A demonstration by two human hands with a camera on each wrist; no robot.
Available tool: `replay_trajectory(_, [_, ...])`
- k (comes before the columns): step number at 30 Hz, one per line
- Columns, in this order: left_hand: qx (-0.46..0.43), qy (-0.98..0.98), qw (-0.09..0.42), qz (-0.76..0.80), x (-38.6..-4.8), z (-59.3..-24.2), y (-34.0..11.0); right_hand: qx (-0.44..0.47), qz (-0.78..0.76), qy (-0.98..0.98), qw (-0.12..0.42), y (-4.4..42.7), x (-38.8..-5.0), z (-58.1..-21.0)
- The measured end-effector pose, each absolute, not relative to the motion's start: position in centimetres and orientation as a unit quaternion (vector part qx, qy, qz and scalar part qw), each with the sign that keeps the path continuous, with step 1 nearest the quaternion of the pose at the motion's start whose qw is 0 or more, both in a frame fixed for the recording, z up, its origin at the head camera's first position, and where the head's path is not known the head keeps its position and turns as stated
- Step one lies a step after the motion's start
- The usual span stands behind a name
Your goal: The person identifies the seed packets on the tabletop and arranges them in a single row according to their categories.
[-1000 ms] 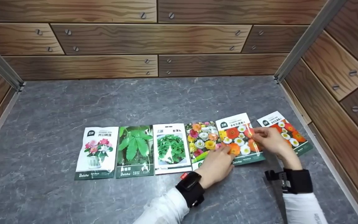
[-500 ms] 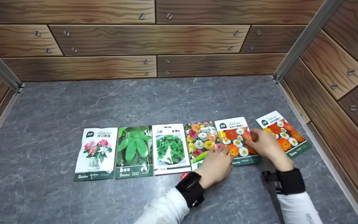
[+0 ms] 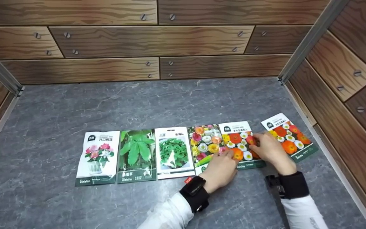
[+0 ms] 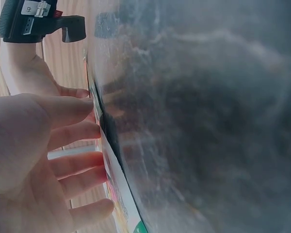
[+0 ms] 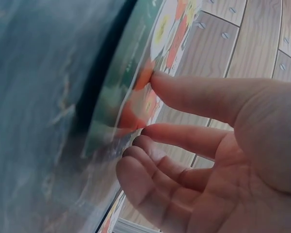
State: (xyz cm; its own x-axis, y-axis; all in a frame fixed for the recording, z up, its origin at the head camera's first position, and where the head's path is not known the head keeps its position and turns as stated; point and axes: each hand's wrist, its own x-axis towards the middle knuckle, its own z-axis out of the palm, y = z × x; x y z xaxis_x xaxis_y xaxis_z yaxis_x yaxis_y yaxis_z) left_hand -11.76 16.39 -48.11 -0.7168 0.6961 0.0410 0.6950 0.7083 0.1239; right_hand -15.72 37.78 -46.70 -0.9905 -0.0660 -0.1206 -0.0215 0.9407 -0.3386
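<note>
Six seed packets lie face up in a row on the grey marbled surface. My left hand rests its fairly straight fingers where the mixed-flower packet meets the orange-and-white poppy packet. My right hand pinches that poppy packet at its right edge. In the right wrist view, the thumb touches the packet's printed face and the index fingertip lies by its edge. A second poppy packet lies tilted to the right, apart from the row. The left wrist view shows the left fingers along a packet edge.
Further left lie the mint packet, the green-leaf packet and the potted-flower packet. Wood-patterned panels stand along the back, and another wood-patterned wall rises at the right.
The poppy packet in the right hand has shifted slightly left and toward me, and lies straighter beside the mixed-flower packet. My right hand moved left with it; the left hand stayed nearly still.
</note>
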Motion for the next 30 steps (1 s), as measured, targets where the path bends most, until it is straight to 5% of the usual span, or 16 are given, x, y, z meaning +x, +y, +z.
replay_trajectory(16, [0.37,0.926,0.014,0.07,-11.8,-48.2,16.5,-0.064,-0.113,0.991,0.04,37.6,-15.4,-46.8])
replay_trajectory(30, [0.315,0.892,-0.014,0.324,-12.1,-47.2,11.4,-0.018,-0.204,0.978,0.049,39.3,-14.9,-46.0])
